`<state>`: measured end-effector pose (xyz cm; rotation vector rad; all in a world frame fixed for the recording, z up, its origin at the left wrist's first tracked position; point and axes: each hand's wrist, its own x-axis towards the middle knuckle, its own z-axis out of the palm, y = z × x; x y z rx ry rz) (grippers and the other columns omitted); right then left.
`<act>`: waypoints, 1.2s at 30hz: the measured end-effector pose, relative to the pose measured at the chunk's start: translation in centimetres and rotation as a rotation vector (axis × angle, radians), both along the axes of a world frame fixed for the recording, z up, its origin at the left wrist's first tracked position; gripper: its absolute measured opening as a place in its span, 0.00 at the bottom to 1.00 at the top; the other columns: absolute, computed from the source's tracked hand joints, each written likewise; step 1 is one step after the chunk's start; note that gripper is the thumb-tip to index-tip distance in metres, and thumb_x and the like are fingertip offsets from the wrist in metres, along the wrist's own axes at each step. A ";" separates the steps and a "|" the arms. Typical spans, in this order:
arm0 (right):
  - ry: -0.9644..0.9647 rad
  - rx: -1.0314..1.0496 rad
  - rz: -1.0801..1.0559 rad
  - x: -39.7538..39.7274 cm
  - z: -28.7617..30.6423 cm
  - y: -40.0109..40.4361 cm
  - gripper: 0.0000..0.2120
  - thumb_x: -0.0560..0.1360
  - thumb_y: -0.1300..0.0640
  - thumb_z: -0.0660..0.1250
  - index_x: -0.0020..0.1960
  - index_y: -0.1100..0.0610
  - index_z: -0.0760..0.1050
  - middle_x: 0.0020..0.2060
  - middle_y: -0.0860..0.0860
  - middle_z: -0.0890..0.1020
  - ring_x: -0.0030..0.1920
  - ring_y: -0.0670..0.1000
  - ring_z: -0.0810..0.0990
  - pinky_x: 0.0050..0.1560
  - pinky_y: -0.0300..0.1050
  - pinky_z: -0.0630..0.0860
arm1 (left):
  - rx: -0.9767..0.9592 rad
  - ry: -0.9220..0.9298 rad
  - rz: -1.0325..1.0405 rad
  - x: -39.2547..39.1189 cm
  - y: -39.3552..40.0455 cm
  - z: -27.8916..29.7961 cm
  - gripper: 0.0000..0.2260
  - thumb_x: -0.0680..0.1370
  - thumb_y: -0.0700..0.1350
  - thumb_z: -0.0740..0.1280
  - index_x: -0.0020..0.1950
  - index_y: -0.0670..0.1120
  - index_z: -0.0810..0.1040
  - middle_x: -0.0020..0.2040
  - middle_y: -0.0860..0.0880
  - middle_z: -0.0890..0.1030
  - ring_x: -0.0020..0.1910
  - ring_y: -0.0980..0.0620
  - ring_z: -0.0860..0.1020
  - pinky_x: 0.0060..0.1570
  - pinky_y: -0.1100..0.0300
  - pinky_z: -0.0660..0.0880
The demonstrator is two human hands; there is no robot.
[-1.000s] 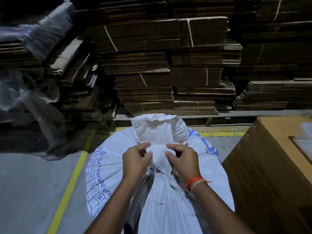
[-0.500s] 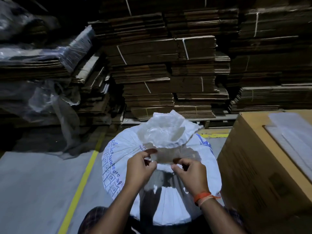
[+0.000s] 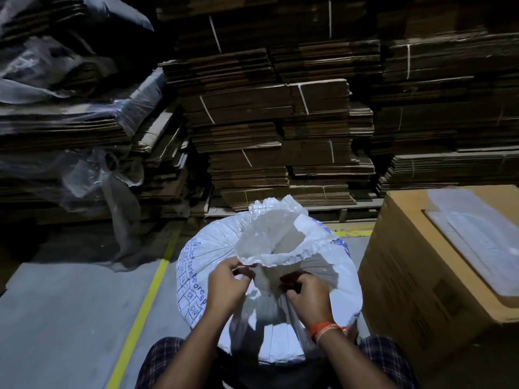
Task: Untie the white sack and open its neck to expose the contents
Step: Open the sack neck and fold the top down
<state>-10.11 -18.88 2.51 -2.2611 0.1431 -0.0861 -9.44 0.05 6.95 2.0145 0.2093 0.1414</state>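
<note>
A full white woven sack with blue print stands on the floor between my knees. Its neck flares up and outward above a gathered throat, showing only the white inner lining; the contents are hidden. My left hand pinches the gathered fabric at the throat's left side. My right hand, with an orange thread on the wrist, has its fingers curled into the gathers on the right side. I cannot make out a tie between the hands.
A large brown carton with clear plastic bags on top stands close on the right. Stacks of flattened cardboard fill the back. Loose plastic wrap hangs at the left. A yellow floor line runs left of the sack.
The sack's flared neck has spread wider and stands more open. Both hands stayed at the throat, working at the gathers. My view has drawn back and tilted, showing my knees.
</note>
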 end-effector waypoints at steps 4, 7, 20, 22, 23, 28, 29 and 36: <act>0.003 0.030 0.027 0.5 -0.1 0.3 0.17 0.67 0.64 0.71 0.53 0.52 0.88 0.48 0.46 0.89 0.53 0.45 0.86 0.61 0.45 0.81 | -0.160 -0.198 0.217 0.4 1.6 3.7 0.05 0.74 0.42 0.69 0.43 0.51 0.82 0.43 0.55 0.86 0.41 0.52 0.81 0.44 0.54 0.75; 0.001 0.051 0.036 0.6 -0.1 0.5 0.20 0.65 0.66 0.68 0.52 0.52 0.88 0.48 0.45 0.89 0.52 0.45 0.86 0.61 0.45 0.82 | -0.149 -0.399 0.004 0.5 1.5 7.7 0.05 0.76 0.48 0.70 0.51 0.53 0.81 0.50 0.55 0.84 0.52 0.56 0.82 0.51 0.53 0.77; -0.056 0.021 0.037 0.0 0.9 -0.3 0.20 0.68 0.69 0.69 0.54 0.53 0.88 0.48 0.45 0.89 0.50 0.39 0.82 0.55 0.23 0.73 | 0.627 -0.133 -0.305 6.7 0.4 8.5 0.12 0.75 0.40 0.72 0.55 0.52 0.88 0.56 0.52 0.88 0.56 0.52 0.85 0.60 0.57 0.79; -0.061 0.008 0.070 0.0 0.7 -1.0 0.19 0.68 0.67 0.69 0.55 0.52 0.87 0.49 0.45 0.88 0.50 0.39 0.83 0.55 0.24 0.74 | 0.614 -0.137 -0.243 6.4 0.2 8.0 0.13 0.75 0.40 0.71 0.56 0.52 0.88 0.55 0.51 0.88 0.55 0.51 0.84 0.59 0.59 0.78; -0.059 0.012 0.084 -0.1 0.7 -1.3 0.18 0.69 0.66 0.70 0.55 0.52 0.87 0.48 0.44 0.89 0.49 0.40 0.84 0.55 0.29 0.78 | 0.594 -0.141 -0.223 6.2 0.1 7.7 0.13 0.75 0.41 0.71 0.56 0.52 0.88 0.54 0.51 0.88 0.55 0.51 0.84 0.58 0.59 0.78; -0.075 -0.025 0.101 -0.8 1.5 -2.9 0.06 0.71 0.54 0.71 0.40 0.56 0.85 0.35 0.48 0.86 0.38 0.44 0.83 0.42 0.41 0.81 | 0.511 -0.156 -0.188 5.6 -0.2 6.4 0.13 0.74 0.41 0.71 0.55 0.53 0.88 0.52 0.52 0.89 0.54 0.50 0.84 0.58 0.56 0.79; -0.079 -0.027 0.077 -0.9 2.1 -3.3 0.08 0.72 0.55 0.72 0.36 0.57 0.82 0.32 0.50 0.84 0.36 0.46 0.81 0.38 0.37 0.77 | 0.508 -0.162 -0.181 5.5 -0.2 6.2 0.13 0.74 0.42 0.71 0.55 0.53 0.88 0.52 0.52 0.89 0.54 0.50 0.84 0.58 0.56 0.80; -0.334 0.206 -0.312 0.3 10.0 -6.5 0.05 0.77 0.54 0.72 0.43 0.53 0.80 0.40 0.52 0.84 0.45 0.54 0.82 0.44 0.45 0.76 | 0.459 -0.174 -0.159 5.1 -0.5 5.6 0.13 0.74 0.43 0.70 0.56 0.53 0.87 0.53 0.52 0.89 0.54 0.51 0.84 0.58 0.56 0.80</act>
